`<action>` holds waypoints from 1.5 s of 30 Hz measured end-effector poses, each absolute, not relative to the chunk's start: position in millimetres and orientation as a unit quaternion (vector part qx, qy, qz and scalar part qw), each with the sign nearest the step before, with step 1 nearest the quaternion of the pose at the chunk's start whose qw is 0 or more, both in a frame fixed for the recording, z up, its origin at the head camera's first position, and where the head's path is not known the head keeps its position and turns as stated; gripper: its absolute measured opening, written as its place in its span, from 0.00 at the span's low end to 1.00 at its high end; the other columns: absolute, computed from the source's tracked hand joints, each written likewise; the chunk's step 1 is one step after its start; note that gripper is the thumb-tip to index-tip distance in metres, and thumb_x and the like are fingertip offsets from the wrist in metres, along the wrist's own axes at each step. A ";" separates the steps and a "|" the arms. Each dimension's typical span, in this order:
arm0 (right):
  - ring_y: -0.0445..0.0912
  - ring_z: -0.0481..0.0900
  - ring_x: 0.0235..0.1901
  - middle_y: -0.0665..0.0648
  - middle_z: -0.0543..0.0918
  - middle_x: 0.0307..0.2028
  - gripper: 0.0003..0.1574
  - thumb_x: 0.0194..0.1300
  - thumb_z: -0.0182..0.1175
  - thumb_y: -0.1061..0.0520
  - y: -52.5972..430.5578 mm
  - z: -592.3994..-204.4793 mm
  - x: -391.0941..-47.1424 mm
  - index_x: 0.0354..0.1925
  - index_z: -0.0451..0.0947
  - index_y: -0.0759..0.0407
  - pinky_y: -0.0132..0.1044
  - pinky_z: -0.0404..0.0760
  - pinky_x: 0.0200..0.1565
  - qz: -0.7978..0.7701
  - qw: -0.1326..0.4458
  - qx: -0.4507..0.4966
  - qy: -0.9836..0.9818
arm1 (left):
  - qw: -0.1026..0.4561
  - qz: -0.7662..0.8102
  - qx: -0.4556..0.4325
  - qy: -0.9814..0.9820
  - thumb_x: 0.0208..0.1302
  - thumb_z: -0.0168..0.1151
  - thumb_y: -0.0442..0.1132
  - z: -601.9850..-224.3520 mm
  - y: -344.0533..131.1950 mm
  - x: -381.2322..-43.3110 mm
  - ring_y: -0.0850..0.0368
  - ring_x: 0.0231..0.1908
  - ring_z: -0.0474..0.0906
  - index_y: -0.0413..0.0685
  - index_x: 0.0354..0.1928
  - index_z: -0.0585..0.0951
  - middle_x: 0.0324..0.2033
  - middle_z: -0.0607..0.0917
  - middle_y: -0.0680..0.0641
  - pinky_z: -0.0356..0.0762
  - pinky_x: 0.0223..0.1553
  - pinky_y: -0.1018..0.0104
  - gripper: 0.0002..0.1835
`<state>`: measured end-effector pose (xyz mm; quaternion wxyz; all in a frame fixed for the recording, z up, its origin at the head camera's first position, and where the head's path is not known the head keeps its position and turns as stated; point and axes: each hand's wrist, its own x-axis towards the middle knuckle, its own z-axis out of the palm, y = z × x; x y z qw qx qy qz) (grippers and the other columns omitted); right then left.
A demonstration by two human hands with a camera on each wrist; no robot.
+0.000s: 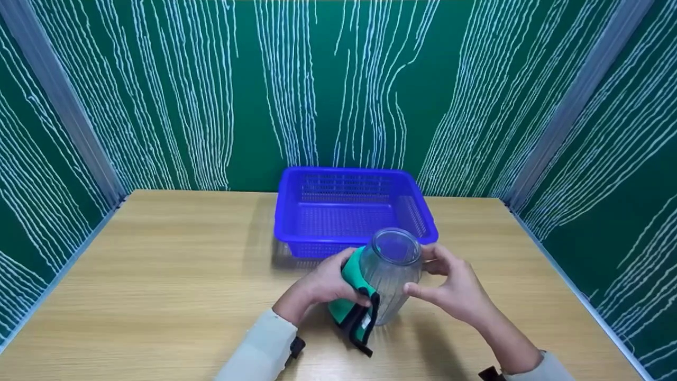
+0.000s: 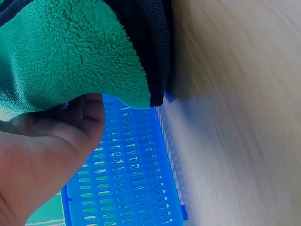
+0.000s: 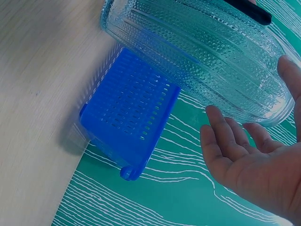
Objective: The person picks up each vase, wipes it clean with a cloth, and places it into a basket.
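Note:
A clear, ribbed glass jar [image 1: 394,280] with a bumpy texture leans slightly, its round end [image 1: 398,246] upward. My left hand [image 1: 330,280] grips a green fleece cloth [image 1: 353,272] with black edging and holds it against the jar's left side. One corner of the cloth hangs down towards the table. In the left wrist view the fleece [image 2: 70,52] covers part of the fingers. My right hand [image 1: 457,288] is around the jar's right side, fingers loosely bent and thumb spread. The right wrist view shows its fingertips close to the glass [image 3: 202,61]; contact is hard to tell.
Just behind the hands, a blue perforated plastic basket [image 1: 344,241] stands on the wooden table [image 1: 185,275]. Green panels [image 1: 344,79] with white wavy lines enclose the table at the back and sides.

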<state>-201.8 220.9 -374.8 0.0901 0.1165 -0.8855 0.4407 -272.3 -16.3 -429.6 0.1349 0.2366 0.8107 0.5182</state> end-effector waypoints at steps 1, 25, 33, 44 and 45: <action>0.44 0.78 0.41 0.47 0.78 0.42 0.39 0.33 0.71 0.41 221.5 -375.9 -202.5 0.46 0.70 0.46 0.39 0.77 0.42 0.441 0.091 0.115 -0.886 | 0.133 0.513 0.236 0.815 0.16 0.79 0.49 -430.2 -16.0 -272.4 0.60 0.46 0.69 0.77 0.51 0.66 0.43 0.75 0.62 0.65 0.48 0.59 0.48; 0.49 0.78 0.41 0.53 0.78 0.42 0.37 0.37 0.72 0.52 204.9 -350.3 -184.6 0.47 0.70 0.56 0.42 0.76 0.43 0.436 0.086 0.109 -0.889 | 0.125 0.450 0.245 0.850 0.17 0.77 0.55 -442.0 -16.7 -273.0 0.61 0.42 0.70 0.68 0.49 0.67 0.40 0.75 0.61 0.67 0.46 0.62 0.46; 0.48 0.79 0.41 0.52 0.78 0.42 0.36 0.38 0.72 0.53 206.4 -352.4 -186.2 0.47 0.69 0.55 0.42 0.76 0.43 0.438 0.089 0.120 -0.887 | 0.123 0.440 0.250 0.854 0.17 0.78 0.55 -443.1 -16.8 -272.2 0.61 0.41 0.70 0.67 0.48 0.68 0.39 0.75 0.61 0.68 0.43 0.63 0.45; 0.48 0.78 0.40 0.53 0.78 0.41 0.35 0.38 0.72 0.53 205.5 -350.6 -185.8 0.47 0.70 0.56 0.42 0.76 0.44 0.436 0.088 0.116 -0.888 | 0.131 0.423 0.235 0.865 0.15 0.77 0.57 -445.7 -15.8 -272.3 0.61 0.39 0.70 0.68 0.46 0.69 0.37 0.75 0.61 0.69 0.41 0.62 0.44; 0.47 0.78 0.40 0.53 0.78 0.41 0.35 0.38 0.72 0.54 205.4 -350.5 -185.8 0.47 0.70 0.56 0.41 0.76 0.44 0.436 0.088 0.116 -0.888 | 0.132 0.423 0.235 0.865 0.15 0.77 0.57 -446.0 -15.7 -272.6 0.61 0.39 0.70 0.68 0.46 0.69 0.37 0.75 0.61 0.69 0.41 0.63 0.44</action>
